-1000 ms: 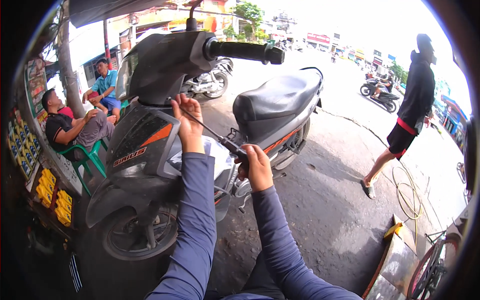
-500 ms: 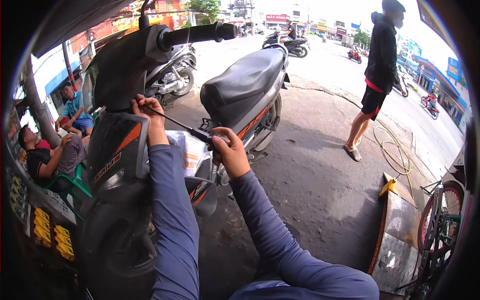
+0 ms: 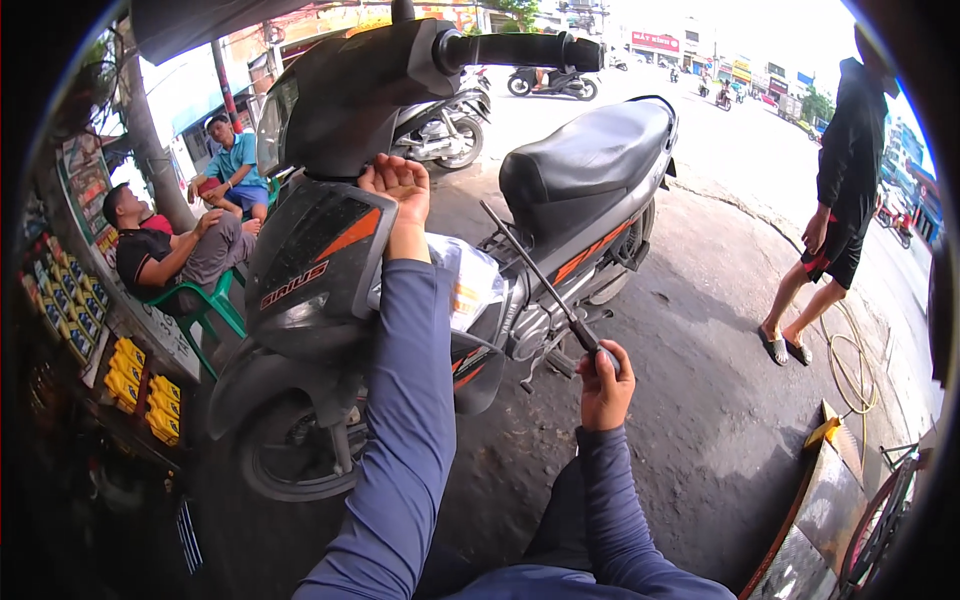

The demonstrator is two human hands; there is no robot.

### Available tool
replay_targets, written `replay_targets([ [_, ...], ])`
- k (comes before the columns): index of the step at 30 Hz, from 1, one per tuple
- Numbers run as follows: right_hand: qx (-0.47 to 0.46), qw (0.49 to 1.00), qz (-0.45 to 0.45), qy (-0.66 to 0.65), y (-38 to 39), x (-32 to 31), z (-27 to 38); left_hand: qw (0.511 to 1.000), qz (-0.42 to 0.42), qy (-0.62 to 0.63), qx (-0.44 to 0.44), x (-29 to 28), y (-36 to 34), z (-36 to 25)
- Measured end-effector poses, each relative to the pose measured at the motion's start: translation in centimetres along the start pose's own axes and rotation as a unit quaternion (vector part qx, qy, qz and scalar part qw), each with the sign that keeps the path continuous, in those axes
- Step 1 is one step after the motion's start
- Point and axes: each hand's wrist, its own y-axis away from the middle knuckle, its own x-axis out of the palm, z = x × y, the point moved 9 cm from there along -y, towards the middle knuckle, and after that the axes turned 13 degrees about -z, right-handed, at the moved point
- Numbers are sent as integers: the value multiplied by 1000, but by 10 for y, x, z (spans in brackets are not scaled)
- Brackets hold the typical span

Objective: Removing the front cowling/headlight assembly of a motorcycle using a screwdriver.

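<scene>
A dark motorbike with orange stripes (image 3: 350,232) stands in front of me. My left hand (image 3: 398,192) is at the gap between its front panel and the handlebar cover (image 3: 345,110). Its palm faces up and its fingers are curled in; whatever they may pinch is hidden. Lower and to the right, my right hand (image 3: 605,390) grips a long screwdriver (image 3: 545,280) by its dark handle. The shaft slants up and left, its tip in the air beside the seat (image 3: 580,145). Behind the front panel sits a clear plastic bag with white and orange contents (image 3: 468,283).
Two people sit at the left, one on a green chair (image 3: 215,305). Yellow bottles (image 3: 140,385) stand on a rack near them. A person in black (image 3: 850,180) stands at the right by a coiled hose (image 3: 855,370). A metal ramp (image 3: 815,510) lies at the lower right.
My right hand has drawn the screwdriver away from the handlebar area, down and to the right. My left hand stays by the cover, no longer at the shaft. The view has shifted left.
</scene>
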Motion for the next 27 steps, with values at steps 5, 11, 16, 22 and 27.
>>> replay_targets([
  [5, 234, 946, -167, -152, 55, -222, -67, 948, 193, -228, -105, -53, 140, 103],
  [11, 265, 950, -156, -49, 116, -240, -32, 672, -79, -657, -333, -520, 264, 118],
  [16, 174, 967, -186, 29, 137, -223, 16, 557, -177, -752, -304, -701, 260, 100],
  [22, 29, 981, -180, 67, 153, -196, 76, 485, 30, -860, -154, -711, 211, 119],
  [27, 110, 852, -158, 486, 86, -275, 90, 414, 144, -853, -284, -694, 294, 107],
])
